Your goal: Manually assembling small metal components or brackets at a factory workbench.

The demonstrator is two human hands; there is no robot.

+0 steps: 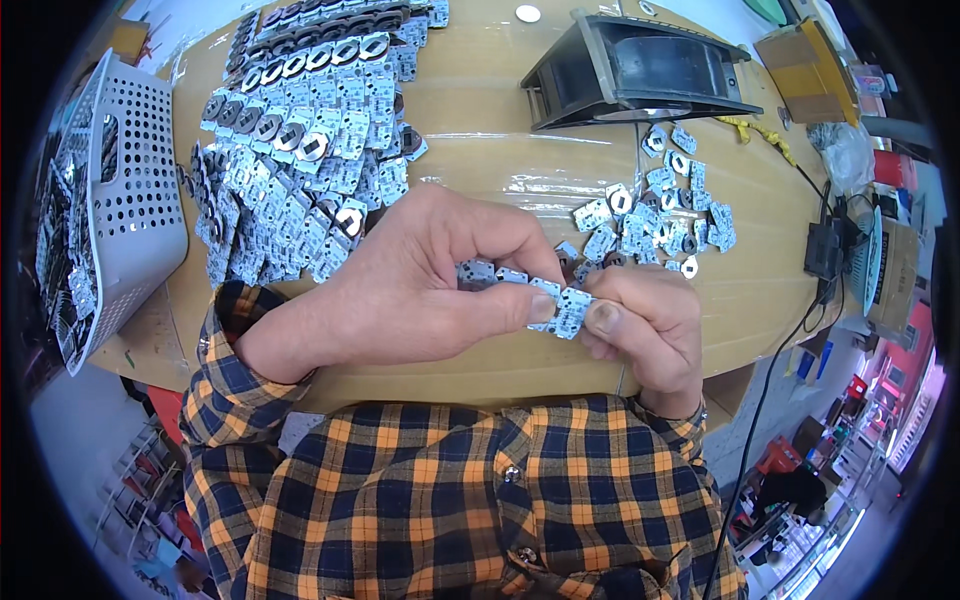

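Note:
Close to the table's front edge, both hands meet over a small strip of pale blue circuit boards. My left hand is closed round the strip, its thumb pressing on top and the fingers curled beneath. More boards show between that thumb and forefinger. My right hand pinches the strip's right end between thumb and curled fingers. Beyond my right hand lies a loose heap of single circuit boards, some with round dark or silver parts. Left of my left hand, rows of joined circuit boards overlap in a large pile.
A white perforated basket full of boards stands at the left. A black box-shaped fan sits at the back right. A cardboard box and a black adapter with cables are along the right edge. A white disc lies far back.

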